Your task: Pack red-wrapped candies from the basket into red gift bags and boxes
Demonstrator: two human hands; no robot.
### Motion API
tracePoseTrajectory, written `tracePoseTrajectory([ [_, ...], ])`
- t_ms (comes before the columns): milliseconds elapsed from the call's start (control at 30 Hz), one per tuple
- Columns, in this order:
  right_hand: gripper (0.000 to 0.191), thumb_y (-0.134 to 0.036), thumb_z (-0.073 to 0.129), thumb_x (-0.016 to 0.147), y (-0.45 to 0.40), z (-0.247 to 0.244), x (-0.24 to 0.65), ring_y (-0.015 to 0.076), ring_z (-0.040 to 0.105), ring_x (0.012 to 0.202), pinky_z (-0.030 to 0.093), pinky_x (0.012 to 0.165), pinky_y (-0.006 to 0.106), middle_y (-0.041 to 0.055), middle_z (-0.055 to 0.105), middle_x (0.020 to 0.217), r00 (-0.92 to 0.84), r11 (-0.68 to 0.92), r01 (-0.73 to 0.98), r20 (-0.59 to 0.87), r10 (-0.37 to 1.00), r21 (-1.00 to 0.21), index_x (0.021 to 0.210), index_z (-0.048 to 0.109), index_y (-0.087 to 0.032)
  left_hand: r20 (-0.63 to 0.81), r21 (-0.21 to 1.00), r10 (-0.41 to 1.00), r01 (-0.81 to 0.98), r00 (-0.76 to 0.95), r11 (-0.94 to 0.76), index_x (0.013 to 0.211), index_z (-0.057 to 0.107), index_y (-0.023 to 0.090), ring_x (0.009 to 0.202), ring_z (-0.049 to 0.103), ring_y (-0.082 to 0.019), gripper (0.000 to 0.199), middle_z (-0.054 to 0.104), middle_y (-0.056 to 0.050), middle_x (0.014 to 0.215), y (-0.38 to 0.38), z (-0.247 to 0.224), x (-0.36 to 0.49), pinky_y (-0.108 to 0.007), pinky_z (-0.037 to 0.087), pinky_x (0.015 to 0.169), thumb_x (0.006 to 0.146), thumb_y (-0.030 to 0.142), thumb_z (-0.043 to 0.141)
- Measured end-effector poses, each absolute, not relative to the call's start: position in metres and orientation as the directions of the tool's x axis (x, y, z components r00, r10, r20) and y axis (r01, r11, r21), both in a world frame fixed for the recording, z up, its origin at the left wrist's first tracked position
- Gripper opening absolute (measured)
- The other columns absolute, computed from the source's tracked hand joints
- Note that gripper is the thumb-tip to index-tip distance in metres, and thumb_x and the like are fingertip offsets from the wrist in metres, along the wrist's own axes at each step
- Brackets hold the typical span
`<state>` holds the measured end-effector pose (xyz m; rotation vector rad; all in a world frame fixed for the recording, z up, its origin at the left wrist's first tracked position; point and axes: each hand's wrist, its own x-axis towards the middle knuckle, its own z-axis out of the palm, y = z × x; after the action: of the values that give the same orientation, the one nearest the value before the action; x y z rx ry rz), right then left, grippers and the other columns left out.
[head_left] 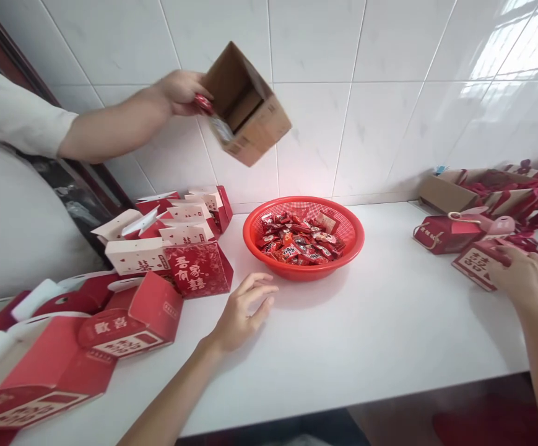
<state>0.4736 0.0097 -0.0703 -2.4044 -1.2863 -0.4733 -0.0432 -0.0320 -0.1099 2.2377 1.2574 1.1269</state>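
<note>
My left hand [245,313] rests on the white table, fingers loosely spread and holding nothing, just in front of a red plastic basket [303,272]. Wrapped red candies [296,244] fill the bottom of that basket. At the right, my right hand [524,272] has its fingers over a small red gift box [475,265] with a white printed label, which stands on the table. Behind it is another red gift box [447,234] with a cord handle.
At the left a co-worker's hand [187,93] holds a tilted cardboard box [254,133] above the table. Open red gift boxes [199,269] crowd the left side. A cardboard tray [445,194] with red ribbons stands back right, near the tiled wall [315,136].
</note>
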Motion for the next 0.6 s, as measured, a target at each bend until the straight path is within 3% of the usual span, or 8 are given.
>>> tracePoseTrajectory([
  [133,0.055,-0.023,0.035,0.103,0.013,-0.052,0.450,0.0426,0.046,0.142,0.040,0.095,0.053,0.0427,0.052,0.139,0.688,-0.602,0.722,0.263,0.676,-0.342,0.140,0.058,0.010,0.537,0.576,0.803,0.582,0.260,-0.573,0.101,0.075,0.022,0.096,0.071,-0.020,0.022,0.068,-0.009,0.117,-0.031,-0.108,-0.047,-0.036,0.062,0.088,0.098,0.027,0.054],
  [233,0.061,-0.030,0.035,0.104,0.014,-0.049,0.435,0.0454,0.030,0.151,0.035,0.099,0.055,0.0431,0.038,0.152,0.719,-0.587,0.686,0.281,0.635,-0.430,0.142,0.054,0.013,0.624,0.529,0.758,0.610,0.192,-0.590,0.102,0.075,0.022,0.100,0.070,-0.020,0.021,0.068,-0.008,0.116,-0.030,-0.103,-0.052,-0.036,0.060,0.091,0.098,0.025,0.054],
  [300,0.066,-0.038,0.035,0.105,0.021,-0.053,0.434,0.0477,0.025,0.152,0.033,0.098,0.058,0.0427,0.029,0.157,0.702,-0.525,0.708,0.383,0.601,-0.473,0.144,0.051,0.013,0.704,0.490,0.705,0.656,0.091,-0.574,0.104,0.075,0.023,0.106,0.068,-0.023,0.020,0.067,-0.008,0.117,-0.027,-0.097,-0.059,-0.038,0.058,0.095,0.097,0.025,0.056],
  [367,0.067,-0.042,0.044,0.101,0.033,-0.059,0.438,0.0494,0.028,0.151,0.032,0.098,0.061,0.0420,0.031,0.157,0.640,-0.410,0.765,0.515,0.571,-0.496,0.142,0.054,0.010,0.778,0.451,0.627,0.724,-0.034,-0.521,0.107,0.074,0.023,0.111,0.066,-0.025,0.020,0.066,-0.008,0.119,-0.023,-0.089,-0.069,-0.041,0.054,0.101,0.095,0.025,0.059],
  [467,0.050,-0.037,0.072,0.082,0.053,-0.066,0.435,0.0517,0.045,0.139,0.035,0.100,0.067,0.0365,0.055,0.139,0.521,-0.141,0.842,0.717,0.463,-0.521,0.120,0.072,-0.003,0.834,0.393,0.533,0.833,-0.144,-0.390,0.115,0.073,0.021,0.120,0.063,-0.028,0.027,0.065,-0.011,0.125,-0.011,-0.075,-0.088,-0.044,0.049,0.109,0.093,0.024,0.058],
  [533,0.039,-0.029,0.076,0.075,0.059,-0.066,0.414,0.0471,0.056,0.127,0.036,0.102,0.069,0.0262,0.065,0.129,0.372,0.094,0.900,0.862,0.345,-0.426,0.111,0.073,-0.015,0.821,0.350,0.552,0.893,-0.146,-0.284,0.117,0.072,0.019,0.124,0.060,-0.031,0.033,0.065,-0.013,0.128,-0.001,-0.067,-0.102,-0.045,0.047,0.110,0.090,0.021,0.055],
  [600,0.033,-0.024,0.069,0.082,0.055,-0.064,0.377,0.0413,0.061,0.122,0.042,0.103,0.064,0.0221,0.067,0.128,0.211,0.278,0.917,0.938,0.275,-0.288,0.114,0.070,-0.018,0.790,0.297,0.601,0.932,-0.118,-0.207,0.112,0.075,0.017,0.122,0.060,-0.034,0.033,0.068,-0.015,0.124,0.008,-0.062,-0.113,-0.049,0.045,0.109,0.087,0.021,0.053],
])
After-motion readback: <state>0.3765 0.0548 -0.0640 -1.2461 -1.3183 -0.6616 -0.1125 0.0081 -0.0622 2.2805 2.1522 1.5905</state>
